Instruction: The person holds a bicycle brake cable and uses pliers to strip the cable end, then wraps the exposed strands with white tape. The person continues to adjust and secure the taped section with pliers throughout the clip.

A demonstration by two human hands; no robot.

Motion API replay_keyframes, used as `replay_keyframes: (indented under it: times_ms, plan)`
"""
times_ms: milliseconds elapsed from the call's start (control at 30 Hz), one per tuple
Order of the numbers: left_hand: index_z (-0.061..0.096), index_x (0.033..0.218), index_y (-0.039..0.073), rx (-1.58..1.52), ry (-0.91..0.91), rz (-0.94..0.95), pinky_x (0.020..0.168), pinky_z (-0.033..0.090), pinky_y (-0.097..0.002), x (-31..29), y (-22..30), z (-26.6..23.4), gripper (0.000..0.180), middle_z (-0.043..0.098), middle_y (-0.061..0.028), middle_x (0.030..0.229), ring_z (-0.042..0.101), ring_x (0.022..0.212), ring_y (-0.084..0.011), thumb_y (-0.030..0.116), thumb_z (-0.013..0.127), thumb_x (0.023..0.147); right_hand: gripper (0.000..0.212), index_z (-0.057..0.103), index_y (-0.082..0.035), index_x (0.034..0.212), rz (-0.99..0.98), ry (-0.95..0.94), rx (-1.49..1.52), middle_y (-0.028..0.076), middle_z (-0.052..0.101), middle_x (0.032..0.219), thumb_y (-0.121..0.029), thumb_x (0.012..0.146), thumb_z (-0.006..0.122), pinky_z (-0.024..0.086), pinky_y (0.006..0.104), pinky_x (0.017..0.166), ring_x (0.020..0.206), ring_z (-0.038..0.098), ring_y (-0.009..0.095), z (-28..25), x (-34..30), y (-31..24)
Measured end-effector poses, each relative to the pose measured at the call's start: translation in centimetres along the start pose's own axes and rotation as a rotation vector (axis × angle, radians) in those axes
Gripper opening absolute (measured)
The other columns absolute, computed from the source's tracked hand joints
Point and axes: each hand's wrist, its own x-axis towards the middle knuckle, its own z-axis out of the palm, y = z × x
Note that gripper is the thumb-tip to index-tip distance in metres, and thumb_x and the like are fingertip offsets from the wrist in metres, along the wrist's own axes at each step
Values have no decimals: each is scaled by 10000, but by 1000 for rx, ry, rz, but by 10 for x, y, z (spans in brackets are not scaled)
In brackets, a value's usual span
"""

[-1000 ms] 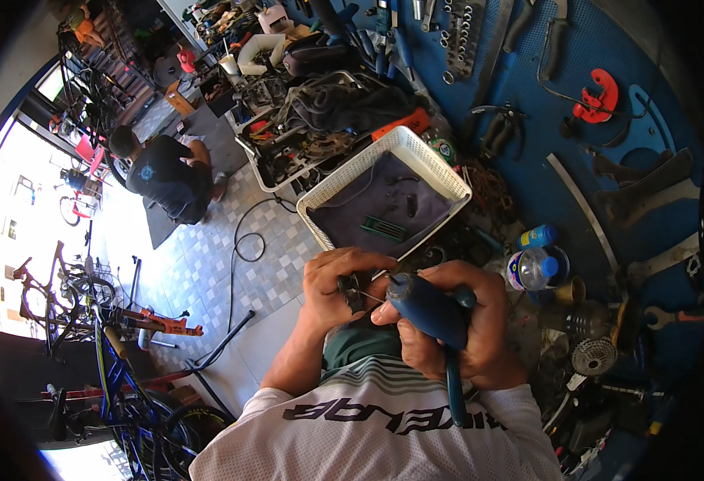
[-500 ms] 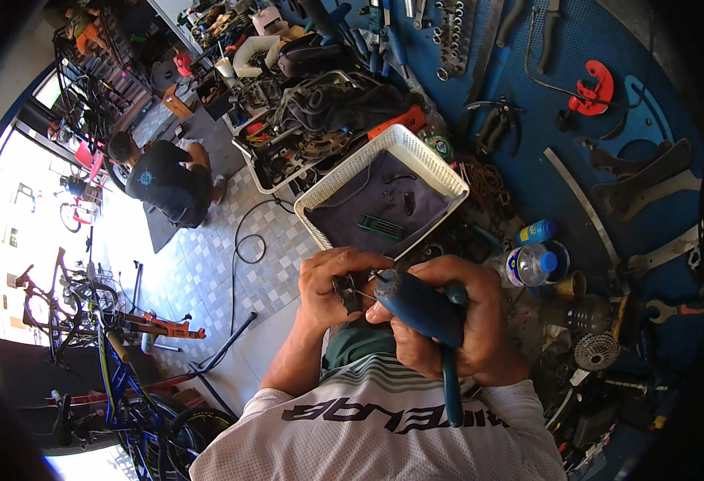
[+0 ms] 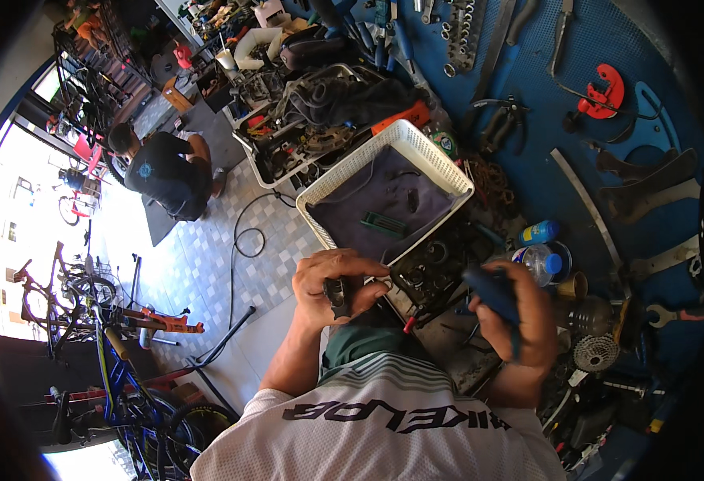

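My left hand (image 3: 328, 284) is closed around a small dark metal part (image 3: 336, 297), pinching it between thumb and fingers. A little to the right, my right hand (image 3: 520, 317) grips a blue-handled tool (image 3: 492, 297), blurred by motion; its exact kind cannot be made out. The tool is apart from the metal part. Just beyond my hands sits a white plastic basket (image 3: 320, 228) lined with a purple-grey cloth (image 3: 352, 208). On the cloth lie a slotted green piece (image 3: 384, 224) and small dark parts (image 3: 413, 200).
Plastic bottles (image 3: 540, 260) and a bike cassette (image 3: 596, 352) are at the right, before a blue tool board (image 3: 560, 120). Cluttered trays (image 3: 320, 120) stand beyond the basket. Bicycles (image 3: 119, 377) are at the left; a person (image 3: 167, 172) crouches on the tiled floor.
My right hand has moved right with the blue-handled tool, away from the metal part. My left hand has stayed nearly in place, still holding the part.
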Motion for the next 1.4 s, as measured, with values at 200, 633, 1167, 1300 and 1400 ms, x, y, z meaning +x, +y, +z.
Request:
replay_keyframes:
  times_ms: [200, 633, 1167, 1300, 1400]
  plan:
    - [802, 964, 33, -69, -5, 2, 481, 360, -286, -5, -11, 4, 227, 596, -8, 608, 527, 494, -123, 87, 917, 776, 594, 504, -45, 1352, 408, -465, -701, 180, 740, 931, -153, 836, 777, 582, 527, 785, 855, 734, 417, 30, -44, 116]
    - [811, 969, 11, -300, -50, -96, 500, 424, -257, -21, -19, 8, 206, 772, -77, 805, 562, 510, -89, 115, 907, 820, 1180, 336, -35, 1615, 649, -474, -440, 205, 663, 1170, -598, 738, 890, 555, 469, 899, 1025, 692, 363, 22, -44, 115]
    - [815, 972, 24, -403, -115, -195, 521, 450, -247, -24, -12, 15, 194, 789, -70, 828, 606, 535, -92, 133, 900, 835, 1276, 282, -19, 1649, 143, -13, 503, 17, 548, 1076, -565, 704, 943, 502, 250, 706, 825, 528, 84, 24, 4, 52]
    - [820, 991, 52, -331, -147, -249, 509, 419, -246, -20, -7, 17, 190, 759, -38, 765, 591, 535, -77, 121, 894, 831, 1079, 385, 32, 1541, 100, 89, 862, 63, 586, 979, -606, 804, 848, 606, 359, 661, 756, 617, 139, 32, 18, 37]
    - [819, 1003, 47, -252, -156, -317, 497, 392, -241, -17, -1, 23, 197, 701, -9, 674, 562, 519, -59, 117, 885, 832, 873, 385, 42, 1509, -35, 73, 1079, 153, 627, 1000, -578, 972, 684, 628, 463, 806, 866, 710, 285, 40, 40, 39]
